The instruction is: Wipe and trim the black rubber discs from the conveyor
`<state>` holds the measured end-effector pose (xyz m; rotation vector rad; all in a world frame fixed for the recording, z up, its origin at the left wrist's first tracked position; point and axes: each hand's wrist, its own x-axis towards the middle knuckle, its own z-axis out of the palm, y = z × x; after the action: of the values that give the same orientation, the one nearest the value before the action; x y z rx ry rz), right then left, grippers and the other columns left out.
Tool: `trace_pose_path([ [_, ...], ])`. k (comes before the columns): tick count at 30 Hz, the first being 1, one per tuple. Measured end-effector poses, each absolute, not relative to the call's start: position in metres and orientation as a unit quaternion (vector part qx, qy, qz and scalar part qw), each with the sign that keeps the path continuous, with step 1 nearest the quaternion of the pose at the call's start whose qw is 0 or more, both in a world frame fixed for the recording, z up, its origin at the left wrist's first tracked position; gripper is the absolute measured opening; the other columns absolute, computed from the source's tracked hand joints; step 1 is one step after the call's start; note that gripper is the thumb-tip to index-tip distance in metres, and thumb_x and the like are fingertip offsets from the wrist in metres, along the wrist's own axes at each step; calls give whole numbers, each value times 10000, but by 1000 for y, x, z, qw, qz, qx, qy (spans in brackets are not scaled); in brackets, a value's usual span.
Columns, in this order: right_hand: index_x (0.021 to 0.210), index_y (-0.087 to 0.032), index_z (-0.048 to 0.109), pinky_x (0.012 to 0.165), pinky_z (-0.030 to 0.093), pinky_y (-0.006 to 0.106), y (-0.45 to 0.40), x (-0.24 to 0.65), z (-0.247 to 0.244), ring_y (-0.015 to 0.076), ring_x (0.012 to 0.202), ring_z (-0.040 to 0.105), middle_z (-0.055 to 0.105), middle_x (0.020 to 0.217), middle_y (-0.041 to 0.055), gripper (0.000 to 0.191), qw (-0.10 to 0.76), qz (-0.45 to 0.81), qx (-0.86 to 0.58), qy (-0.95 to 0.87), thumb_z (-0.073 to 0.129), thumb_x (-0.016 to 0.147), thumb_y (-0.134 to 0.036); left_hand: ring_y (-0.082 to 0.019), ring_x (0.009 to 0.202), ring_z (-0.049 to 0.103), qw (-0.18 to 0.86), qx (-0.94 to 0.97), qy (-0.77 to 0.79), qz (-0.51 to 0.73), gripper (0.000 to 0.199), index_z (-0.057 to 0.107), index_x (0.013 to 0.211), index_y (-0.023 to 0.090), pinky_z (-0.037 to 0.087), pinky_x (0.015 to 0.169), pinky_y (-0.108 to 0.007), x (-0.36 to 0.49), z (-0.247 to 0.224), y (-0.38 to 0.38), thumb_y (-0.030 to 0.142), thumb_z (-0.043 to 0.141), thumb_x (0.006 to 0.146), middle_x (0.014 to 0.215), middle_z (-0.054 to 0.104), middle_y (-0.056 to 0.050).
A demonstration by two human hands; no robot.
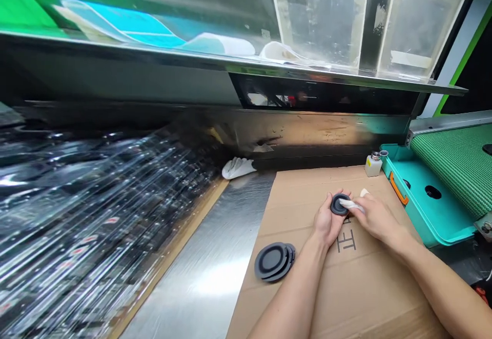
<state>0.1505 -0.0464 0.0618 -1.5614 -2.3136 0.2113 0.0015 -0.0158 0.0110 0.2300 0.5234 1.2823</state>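
My left hand (pixel 327 222) holds a small dark grey round disc (pixel 337 204) with a raised rim, fingers curled beneath it. Over the disc, my right hand (pixel 374 218) pinches a white cloth (pixel 350 204), whose tip touches the disc's face. Left of my forearm, a few larger dark grey round lids (pixel 271 260) lie overlapped on the cardboard sheet (pixel 300 211). Beyond my right hand stands a small white bottle (pixel 373 164) with a metal-looking cap.
A teal bin (pixel 426 221) with an orange handle and black discs inside stands at right, beside a green conveyor belt (pixel 457 159). A white glove (pixel 238 168) lies behind. Rows of clear plastic-wrapped items (pixel 96 226) fill the left. A metal ledge (pixel 192 62) overhangs the back.
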Motion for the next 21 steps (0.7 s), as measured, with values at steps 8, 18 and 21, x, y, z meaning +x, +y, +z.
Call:
trace_pose_path([
  [8,946,-225,627,632,317,260,-26,109,46,174,778,619,697,872,28,135,149,69,-534,-829,496,962,-251,-220,980,700,752,102,261,597,300,624,1182,151,542,927,-394,1,9,-16,315,469,985,1098,723,-131],
  [18,1083,-221,537,665,335,270,-16,106,42,193,847,641,705,1032,61,170,177,60,-608,-772,411,1007,-305,-206,947,702,750,133,250,597,263,695,1024,112,543,922,-342,9,-4,-13,297,518,963,1010,737,-117],
  [21,1095,-221,539,640,316,272,-18,104,43,205,816,643,711,978,63,189,145,67,-599,-785,410,1003,-324,-199,932,704,740,138,262,604,234,695,1017,110,545,910,-325,6,-4,-13,258,524,956,977,736,-112],
])
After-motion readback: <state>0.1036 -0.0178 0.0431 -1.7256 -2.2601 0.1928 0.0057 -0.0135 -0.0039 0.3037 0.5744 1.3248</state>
